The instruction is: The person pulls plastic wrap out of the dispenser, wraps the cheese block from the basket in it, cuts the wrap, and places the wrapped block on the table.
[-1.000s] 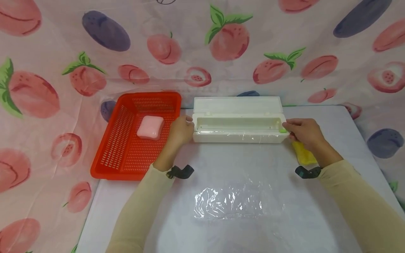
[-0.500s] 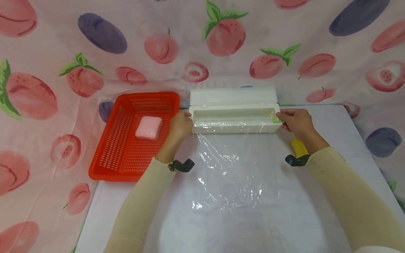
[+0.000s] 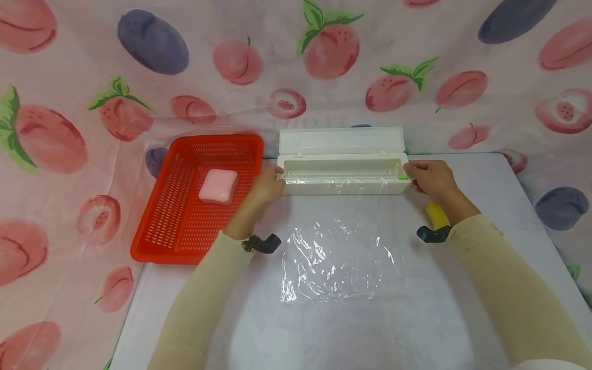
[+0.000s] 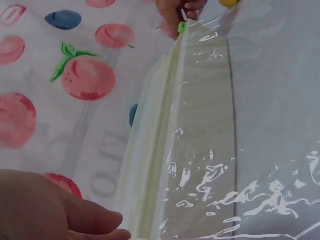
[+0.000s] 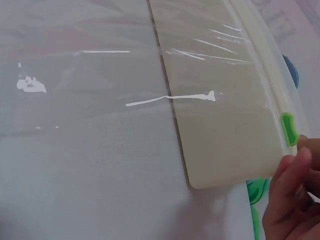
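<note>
A long white cling film dispenser (image 3: 342, 186) stands at the back of the table with its clear lid raised. Clear cling film (image 3: 333, 262) runs from its front edge and lies on the cloth toward me, glossy and wrinkled. My left hand (image 3: 268, 184) holds the dispenser's left end, thumb and fingers seen near it in the left wrist view. At the right end, my right hand (image 3: 432, 177) grips the corner, fingertips beside the green slide cutter (image 5: 289, 129). The film roll itself is not visible in the trough.
Left of the dispenser sits a red plastic basket (image 3: 154, 226) with a pink rounded block (image 3: 219, 186) inside. A yellow item (image 3: 436, 215) lies partly hidden under my right wrist. Fruit-patterned cloth (image 3: 333, 97) hangs behind the white-covered table (image 3: 361, 334).
Both hands have shifted the dispenser backward toward the hanging cloth and slightly left. More film now spans the table; it was lifted and taut half a second ago and now lies flatter.
</note>
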`<act>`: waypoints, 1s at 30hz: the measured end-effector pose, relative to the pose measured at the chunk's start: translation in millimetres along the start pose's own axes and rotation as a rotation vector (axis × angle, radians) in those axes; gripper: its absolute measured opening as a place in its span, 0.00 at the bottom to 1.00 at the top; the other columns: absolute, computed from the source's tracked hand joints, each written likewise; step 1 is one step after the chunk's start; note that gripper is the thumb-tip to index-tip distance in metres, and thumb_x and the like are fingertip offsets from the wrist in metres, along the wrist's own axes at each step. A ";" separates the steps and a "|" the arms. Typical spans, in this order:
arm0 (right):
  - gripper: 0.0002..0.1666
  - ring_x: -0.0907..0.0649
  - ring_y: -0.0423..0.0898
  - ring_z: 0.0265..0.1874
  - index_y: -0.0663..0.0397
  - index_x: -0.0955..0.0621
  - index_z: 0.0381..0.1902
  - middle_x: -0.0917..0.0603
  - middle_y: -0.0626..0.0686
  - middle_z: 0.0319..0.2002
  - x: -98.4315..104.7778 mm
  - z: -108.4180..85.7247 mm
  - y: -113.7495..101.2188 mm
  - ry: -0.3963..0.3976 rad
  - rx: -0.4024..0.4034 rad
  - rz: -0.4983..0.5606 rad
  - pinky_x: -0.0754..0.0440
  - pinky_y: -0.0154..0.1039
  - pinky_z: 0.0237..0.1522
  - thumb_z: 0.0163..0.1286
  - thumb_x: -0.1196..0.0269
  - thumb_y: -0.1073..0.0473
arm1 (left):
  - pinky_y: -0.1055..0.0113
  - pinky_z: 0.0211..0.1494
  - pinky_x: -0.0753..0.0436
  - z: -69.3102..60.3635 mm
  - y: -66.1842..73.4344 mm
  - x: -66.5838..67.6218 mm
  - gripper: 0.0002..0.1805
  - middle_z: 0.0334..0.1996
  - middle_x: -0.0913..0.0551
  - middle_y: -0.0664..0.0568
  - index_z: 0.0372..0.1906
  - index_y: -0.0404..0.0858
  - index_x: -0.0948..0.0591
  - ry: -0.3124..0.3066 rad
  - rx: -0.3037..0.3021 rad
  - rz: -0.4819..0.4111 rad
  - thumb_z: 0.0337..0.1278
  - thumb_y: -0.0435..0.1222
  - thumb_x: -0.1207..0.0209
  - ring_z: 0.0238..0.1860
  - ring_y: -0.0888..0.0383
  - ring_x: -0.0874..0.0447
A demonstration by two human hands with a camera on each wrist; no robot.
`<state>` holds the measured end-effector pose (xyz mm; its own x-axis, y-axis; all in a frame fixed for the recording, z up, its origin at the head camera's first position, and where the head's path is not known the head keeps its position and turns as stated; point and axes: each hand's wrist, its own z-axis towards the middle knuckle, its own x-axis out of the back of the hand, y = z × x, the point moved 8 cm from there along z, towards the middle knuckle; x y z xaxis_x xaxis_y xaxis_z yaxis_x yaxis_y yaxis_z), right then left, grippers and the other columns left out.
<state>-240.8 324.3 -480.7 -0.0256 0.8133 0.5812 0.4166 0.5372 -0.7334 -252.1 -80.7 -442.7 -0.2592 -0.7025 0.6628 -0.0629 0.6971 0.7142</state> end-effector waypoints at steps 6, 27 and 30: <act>0.44 0.16 0.49 0.30 0.57 0.34 0.73 0.20 0.64 0.46 -2.1 -28.5 -17.1 0.027 0.207 -0.246 0.18 0.35 0.31 0.75 0.47 0.31 | 0.47 0.74 0.29 -51.9 18.5 -12.7 0.23 0.67 0.27 0.33 0.68 0.26 0.30 -0.022 -0.206 0.217 0.72 0.29 0.50 0.69 0.39 0.28; 0.29 0.16 0.48 0.34 0.52 0.22 0.62 0.14 0.58 0.45 -83.5 -105.1 10.4 -0.332 0.218 -0.215 0.16 0.39 0.37 0.76 0.42 0.38 | 0.59 0.46 0.13 -171.6 -18.4 -5.7 0.12 0.44 0.12 0.51 0.53 0.40 0.16 0.041 -0.238 0.099 0.72 0.38 0.41 0.44 0.55 0.15; 0.28 0.18 0.48 0.32 0.53 0.20 0.57 0.14 0.56 0.40 -82.1 -103.0 11.9 -0.308 0.232 -0.259 0.17 0.38 0.35 0.74 0.40 0.37 | 0.62 0.42 0.14 -174.4 -30.7 25.9 0.10 0.39 0.11 0.52 0.50 0.40 0.14 0.126 -0.228 0.124 0.70 0.37 0.39 0.41 0.57 0.15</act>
<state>-140.2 240.9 -500.9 -0.3857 0.6554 0.6494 0.1473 0.7385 -0.6579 -88.8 -145.3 -408.3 -0.1282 -0.6361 0.7608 0.1837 0.7387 0.6486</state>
